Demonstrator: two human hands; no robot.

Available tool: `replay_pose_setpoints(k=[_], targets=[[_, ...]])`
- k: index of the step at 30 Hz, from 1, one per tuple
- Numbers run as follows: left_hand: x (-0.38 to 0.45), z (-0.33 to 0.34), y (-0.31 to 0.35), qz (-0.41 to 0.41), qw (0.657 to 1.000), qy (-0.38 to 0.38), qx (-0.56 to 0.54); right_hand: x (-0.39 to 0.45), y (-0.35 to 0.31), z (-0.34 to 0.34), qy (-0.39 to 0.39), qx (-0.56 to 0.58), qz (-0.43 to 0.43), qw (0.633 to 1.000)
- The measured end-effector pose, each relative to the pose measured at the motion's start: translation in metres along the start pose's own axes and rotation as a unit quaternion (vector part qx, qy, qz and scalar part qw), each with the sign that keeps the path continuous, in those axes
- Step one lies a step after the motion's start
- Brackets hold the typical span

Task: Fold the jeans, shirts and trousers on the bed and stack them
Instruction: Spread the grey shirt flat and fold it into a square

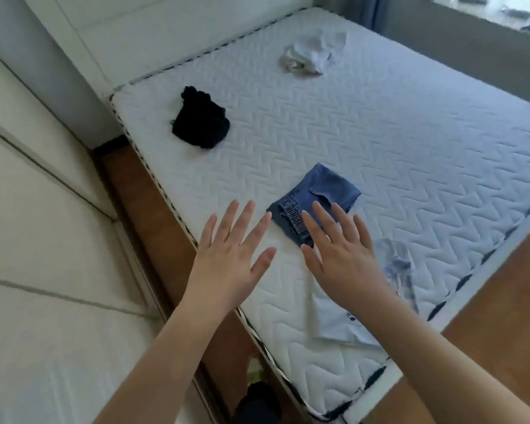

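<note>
Grip: left hand (227,255) and right hand (340,255) both spread flat, fingers straight, holding nothing. Folded blue jeans (315,200): compact square, waistband showing, on bed (410,133), partly under right fingertips. Pale shirt (340,322) beneath right wrist. Crumpled black garment (201,122) and white garment (314,53) lie farther off.
</note>
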State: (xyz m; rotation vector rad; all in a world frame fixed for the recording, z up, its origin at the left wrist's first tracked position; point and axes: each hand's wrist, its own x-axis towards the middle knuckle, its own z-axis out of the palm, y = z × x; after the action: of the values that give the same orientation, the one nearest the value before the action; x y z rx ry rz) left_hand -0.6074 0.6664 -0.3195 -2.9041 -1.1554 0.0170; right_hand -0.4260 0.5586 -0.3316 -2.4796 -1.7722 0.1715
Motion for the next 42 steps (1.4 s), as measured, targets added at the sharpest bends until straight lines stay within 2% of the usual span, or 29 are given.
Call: replay_pose_setpoints(k=[6, 12, 17, 25, 34, 39, 42], targets=[[0.086, 0.004, -0.006, 0.148, 0.989, -0.005, 0.003, 0.005, 0.009, 0.002, 0.0, -0.002, 0.142, 0.99], [0.106, 0.001, 0.026, 0.238, 0.971, -0.013, 0.011, -0.036, 0.025, -0.001, 0.004, 0.014, 0.246, 0.969], [0.098, -0.001, 0.054, 0.265, 0.964, -0.018, 0.024, -0.069, 0.035, 0.004, 0.008, 0.021, 0.297, 0.955], [0.089, -0.012, 0.065, 0.25, 0.968, 0.004, 0.023, -0.073, 0.037, 0.008, 0.014, 0.053, 0.28, 0.958], [0.161, 0.01, -0.011, 0.282, 0.959, 0.001, 0.008, -0.006, 0.008, 0.019, 0.034, 0.03, 0.331, 0.942], [0.222, 0.028, -0.076, 0.336, 0.941, -0.031, 0.019, 0.078, -0.045, 0.037, 0.024, 0.047, 0.384, 0.922], [0.255, 0.026, -0.116, 0.361, 0.931, -0.04, 0.035, 0.128, -0.08, 0.038, 0.001, 0.048, 0.376, 0.925]])
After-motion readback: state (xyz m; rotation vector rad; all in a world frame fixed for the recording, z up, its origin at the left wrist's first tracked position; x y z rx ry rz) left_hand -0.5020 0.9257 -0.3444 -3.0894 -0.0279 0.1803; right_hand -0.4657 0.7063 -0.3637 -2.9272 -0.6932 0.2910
